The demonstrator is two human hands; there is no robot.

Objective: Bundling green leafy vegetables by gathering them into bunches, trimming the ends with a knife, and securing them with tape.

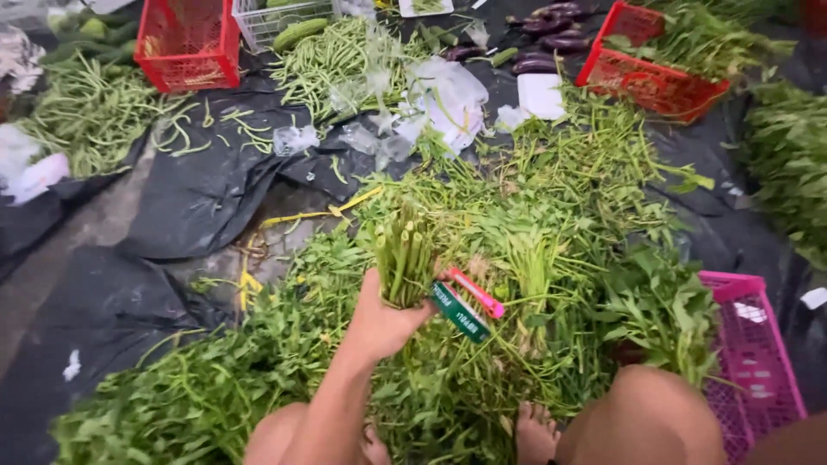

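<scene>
My left hand [383, 325] grips a bundle of green stems [403, 254] and holds it upright with the cut ends pointing up. A green strip [459, 314] and a pink strip [475, 293], like tape or bands, stick out to the right of the bundle at my fingers. Under the hand, a wide pile of leafy greens [551, 232] covers the ground. My knees and a bare foot [536, 430] show at the bottom edge. My right hand is out of sight; only a bit of skin shows at the bottom right corner.
A pink crate [758, 353] sits at the right, beside the greens. Two red crates [188, 43] [655, 77] and a white wire basket [276, 17] stand at the back. Long beans [86, 112], eggplants [551, 30] and clear plastic bags [448, 95] lie on black plastic sheeting [207, 189].
</scene>
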